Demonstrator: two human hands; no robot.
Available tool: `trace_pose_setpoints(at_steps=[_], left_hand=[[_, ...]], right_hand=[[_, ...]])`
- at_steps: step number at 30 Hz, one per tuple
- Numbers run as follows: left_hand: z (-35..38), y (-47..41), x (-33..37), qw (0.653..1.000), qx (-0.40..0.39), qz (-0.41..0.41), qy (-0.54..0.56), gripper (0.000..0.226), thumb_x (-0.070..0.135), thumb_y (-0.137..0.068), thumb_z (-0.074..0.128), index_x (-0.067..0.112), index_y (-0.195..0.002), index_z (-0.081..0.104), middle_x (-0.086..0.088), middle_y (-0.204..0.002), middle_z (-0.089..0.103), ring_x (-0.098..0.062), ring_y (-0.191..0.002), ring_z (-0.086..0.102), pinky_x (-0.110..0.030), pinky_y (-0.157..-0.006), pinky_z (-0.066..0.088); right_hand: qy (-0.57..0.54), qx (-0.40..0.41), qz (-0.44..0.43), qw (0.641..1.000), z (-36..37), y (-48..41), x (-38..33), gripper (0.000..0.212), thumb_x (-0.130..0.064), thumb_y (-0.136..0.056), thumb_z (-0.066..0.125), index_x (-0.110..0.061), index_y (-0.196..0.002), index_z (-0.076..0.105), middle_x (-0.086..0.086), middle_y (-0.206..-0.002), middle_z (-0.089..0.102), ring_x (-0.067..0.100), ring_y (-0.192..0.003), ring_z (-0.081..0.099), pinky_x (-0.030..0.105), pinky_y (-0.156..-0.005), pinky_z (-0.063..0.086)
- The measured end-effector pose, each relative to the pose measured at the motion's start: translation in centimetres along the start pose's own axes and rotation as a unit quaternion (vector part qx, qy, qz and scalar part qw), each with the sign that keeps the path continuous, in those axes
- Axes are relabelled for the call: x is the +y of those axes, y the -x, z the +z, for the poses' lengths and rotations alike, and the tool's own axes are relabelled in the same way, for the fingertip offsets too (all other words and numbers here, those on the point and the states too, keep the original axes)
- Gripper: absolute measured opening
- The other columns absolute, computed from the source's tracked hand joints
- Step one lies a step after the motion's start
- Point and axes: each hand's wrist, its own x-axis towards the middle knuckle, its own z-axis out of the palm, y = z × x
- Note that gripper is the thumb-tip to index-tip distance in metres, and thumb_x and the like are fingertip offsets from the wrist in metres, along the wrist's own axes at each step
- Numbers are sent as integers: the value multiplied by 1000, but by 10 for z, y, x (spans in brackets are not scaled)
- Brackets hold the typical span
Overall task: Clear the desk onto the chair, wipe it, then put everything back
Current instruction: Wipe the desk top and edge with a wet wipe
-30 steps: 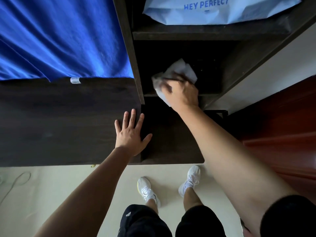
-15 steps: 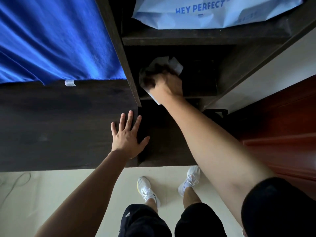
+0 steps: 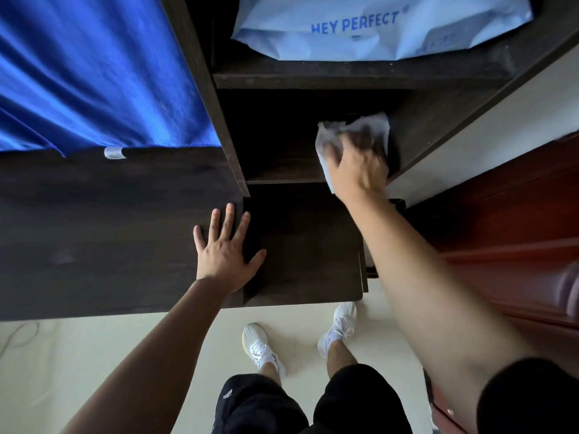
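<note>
**Inspector:** State the right hand's position.

**Assistant:** The right hand (image 3: 357, 162) is inside the lower shelf (image 3: 282, 170) of the dark unit, at that compartment's right end. It lies palm down, fingers spread and curled over a white cloth (image 3: 372, 126), pinning it to the shelf board. The hand is blurred, so I judge a wipe is in progress.

**Inspector:** And the left?

**Assistant:** The left hand (image 3: 224, 250) lies flat and fully open on the counter (image 3: 94, 230), holding nothing. Its thumb reaches over the step down to the lower panel (image 3: 307, 245). I read it as a brace.

**Inspector:** What does the next stroke turn on?

**Assistant:** The shelf's long axis runs left to right. The cloth sits close to the right side wall, so the unwiped board lies to the hand's left, towards the upright divider (image 3: 216, 120). I would expect a sweep that way. The right hand is plainly the nearer one; the left is well apart, below the shelf.

**Inspector:** Anything remaining on the furniture?

**Assistant:** A pale blue bag (image 3: 376, 29) on the shelf above, and blue fabric (image 3: 94, 67) draped at the counter's back. The counter looks otherwise cleared.
</note>
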Motion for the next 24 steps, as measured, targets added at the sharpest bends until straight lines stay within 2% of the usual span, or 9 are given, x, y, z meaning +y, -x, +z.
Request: trace_pose_setpoints(at_steps=[5, 9, 11, 13, 15, 17, 19, 21, 24], left_hand=[[-2, 0, 2, 1000, -7, -4, -3, 88, 77, -84, 32, 36, -157, 4, 2, -166, -9, -25, -152, -11, -60, -119, 2], [-5, 0, 4, 1000, -12, -8, -5, 88, 75, -85, 36, 35, -157, 6, 1, -167, -7, -25, -152, -9, -60, -119, 3], [-6, 0, 3, 1000, -12, -7, -1, 88, 75, -85, 38, 35, -157, 7, 1, -167, -6, -26, -152, -8, -60, -119, 4], [-6, -1, 3, 1000, -12, -6, 1, 87, 75, -85, 37, 35, -157, 7, 1, -167, -6, -26, -153, -9, -60, -119, 3], [-6, 0, 2, 1000, -10, -1, 4, 87, 74, -86, 37, 35, -157, 7, 1, -167, -6, -26, -153, -9, -60, -119, 3], [-7, 0, 2, 1000, -8, -2, 7, 88, 73, -86, 39, 35, -157, 7, 1, -167, -6, -26, -153, -9, -60, -119, 3], [-7, 0, 2, 1000, -13, -1, 4, 88, 73, -86, 40, 35, -158, 6, 1, -167, -7, -26, -153, -9, -60, -119, 3], [-8, 0, 2, 1000, -17, -3, -3, 89, 73, -86, 40, 35, -157, 4, 1, -167, -8, -26, -152, -10, -60, -119, 3], [-8, -2, 2, 1000, -24, -9, -15, 90, 73, -84, 39, 36, -157, 2, 2, -166, -9, -25, -152, -10, -59, -119, 5]], right_hand=[[-39, -52, 30, 997, 1, -34, -25, 48, -55, -100, 40, -32, -141, 50, 19, -148, 47, 39, -134, 46, 47, -109, 38], [-52, -35, -112, 992, 6, 17, -45, 44, -47, -97, 50, -23, -129, 65, 17, -152, 46, 43, -138, 41, 50, -109, 38], [-59, 26, -150, 987, 6, 35, -33, 34, -39, -96, 55, -15, -114, 72, 14, -142, 57, 42, -130, 51, 48, -99, 49], [-46, 85, -132, 987, 4, 38, -10, 30, -38, -96, 57, -12, -103, 73, 13, -123, 68, 39, -108, 66, 42, -79, 54], [-8, 72, -77, 994, -1, 29, 14, 38, -45, -101, 48, -13, -111, 68, 17, -114, 68, 38, -95, 67, 41, -69, 51], [8, 48, -37, 998, -3, 13, 21, 43, -48, -103, 41, -16, -123, 61, 19, -117, 65, 38, -99, 65, 40, -67, 47], [-2, 21, -22, 1000, -3, -4, 7, 45, -49, -103, 39, -21, -133, 57, 20, -138, 54, 39, -119, 57, 41, -81, 47], [-2, -23, -14, 1000, 2, -18, -23, 48, -51, -102, 36, -31, -144, 49, 18, -158, 33, 40, -140, 37, 47, -108, 38], [0, -90, -40, 995, 11, -20, -72, 51, -52, -103, 31, -38, -152, 37, 19, -165, 17, 41, -149, 18, 51, -121, 19]])
